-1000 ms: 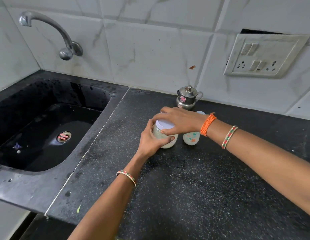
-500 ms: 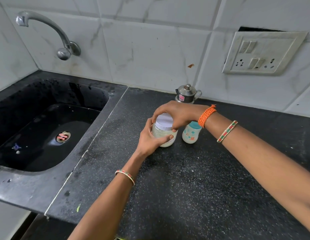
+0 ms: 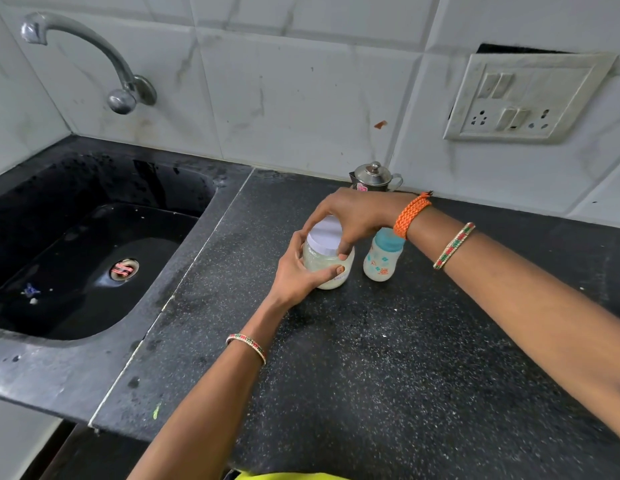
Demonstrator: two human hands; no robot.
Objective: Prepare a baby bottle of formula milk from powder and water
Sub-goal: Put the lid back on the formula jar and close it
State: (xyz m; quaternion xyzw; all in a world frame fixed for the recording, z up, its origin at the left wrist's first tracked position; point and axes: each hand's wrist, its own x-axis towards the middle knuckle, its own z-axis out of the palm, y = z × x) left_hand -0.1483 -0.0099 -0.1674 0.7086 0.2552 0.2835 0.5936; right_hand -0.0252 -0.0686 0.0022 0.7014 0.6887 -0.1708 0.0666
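A clear plastic jar of pale powder (image 3: 331, 268) stands on the black speckled counter (image 3: 388, 358). My left hand (image 3: 298, 275) wraps around the jar's body from the left. My right hand (image 3: 350, 216) comes from above with its fingers gripping the jar's white lid (image 3: 325, 235). Just right of the jar stands a small baby bottle (image 3: 383, 259) with a teal collar and printed shapes, partly hidden under my right wrist.
A small steel pot with a lid (image 3: 374, 178) stands against the tiled wall behind the jar. A black sink (image 3: 76, 251) with a steel tap (image 3: 93, 60) lies to the left. A switch and socket plate (image 3: 523, 98) is on the wall at right.
My right hand has turned on the lid, its fingers shifting around it. More of the baby bottle's teal collar shows. The jar stays in place in my left hand.
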